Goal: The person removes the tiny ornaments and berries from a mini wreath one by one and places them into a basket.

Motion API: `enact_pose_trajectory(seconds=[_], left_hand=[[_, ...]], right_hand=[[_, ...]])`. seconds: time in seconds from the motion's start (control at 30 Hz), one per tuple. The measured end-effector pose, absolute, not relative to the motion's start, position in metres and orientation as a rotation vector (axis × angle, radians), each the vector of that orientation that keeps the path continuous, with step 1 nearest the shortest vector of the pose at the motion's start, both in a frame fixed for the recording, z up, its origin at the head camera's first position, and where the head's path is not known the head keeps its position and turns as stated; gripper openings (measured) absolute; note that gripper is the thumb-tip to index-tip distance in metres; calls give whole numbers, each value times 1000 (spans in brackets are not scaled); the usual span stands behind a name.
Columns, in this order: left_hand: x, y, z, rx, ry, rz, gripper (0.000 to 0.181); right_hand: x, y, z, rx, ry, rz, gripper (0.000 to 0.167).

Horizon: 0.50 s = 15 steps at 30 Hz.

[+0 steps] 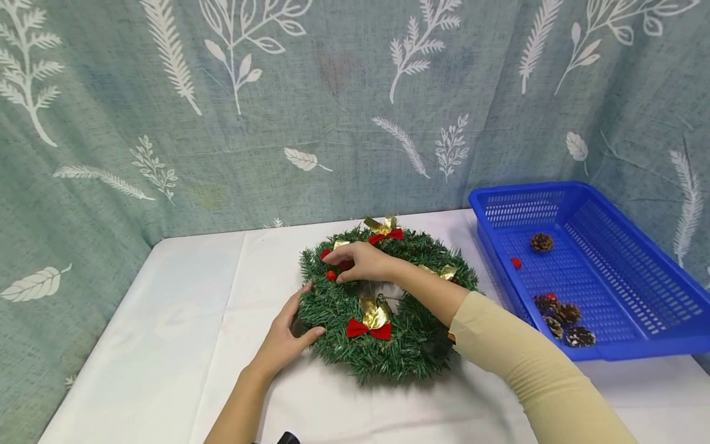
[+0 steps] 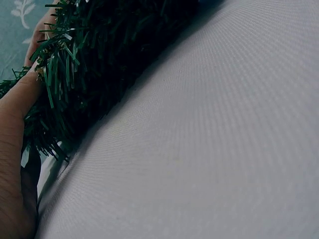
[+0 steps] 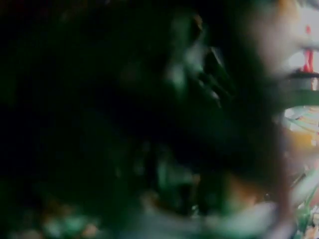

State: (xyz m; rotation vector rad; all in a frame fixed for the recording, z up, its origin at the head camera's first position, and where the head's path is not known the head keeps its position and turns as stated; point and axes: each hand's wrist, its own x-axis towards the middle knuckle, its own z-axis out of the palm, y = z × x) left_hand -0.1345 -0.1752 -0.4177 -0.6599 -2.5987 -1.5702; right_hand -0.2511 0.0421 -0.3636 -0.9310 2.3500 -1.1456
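Observation:
A green tinsel wreath [image 1: 344, 357] lies on the white table. My left hand [image 1: 283, 342] grips its left outer edge, thumb toward the front and fingers along the side; the wreath's green needles [image 2: 62, 74] lie against that hand in the left wrist view. Over the wreath's upper left, my right hand [image 1: 366, 262] holds a small red ball [image 1: 331, 275] at its thumb and fingertips. A partly covered red and gold bow sits under this hand. More bows show, one at the front [image 1: 370, 330] and one at the back [image 1: 386, 235]. The right wrist view is dark and blurred.
A blue plastic basket [image 1: 501, 271] stands at the right of the white table [image 1: 183, 320]. In it lie several pine cones [image 1: 580, 336], and another red ball [image 1: 516, 263]. A patterned curtain [image 1: 333, 123] hangs behind the table.

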Motion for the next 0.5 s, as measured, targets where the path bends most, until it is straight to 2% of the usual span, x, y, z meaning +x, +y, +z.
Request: enact_pose_trajectory(seconds=[0.2,0.5], left_hand=[[-136,-175,-419,-679,-2593,-1558,80],[-150,-185,-450,-675,-2581,-1585,83]], right_hand=[[-249,41,-366,-1015,2439,-1017,44],[-249,36,-372,-972,2459,-1009,41]])
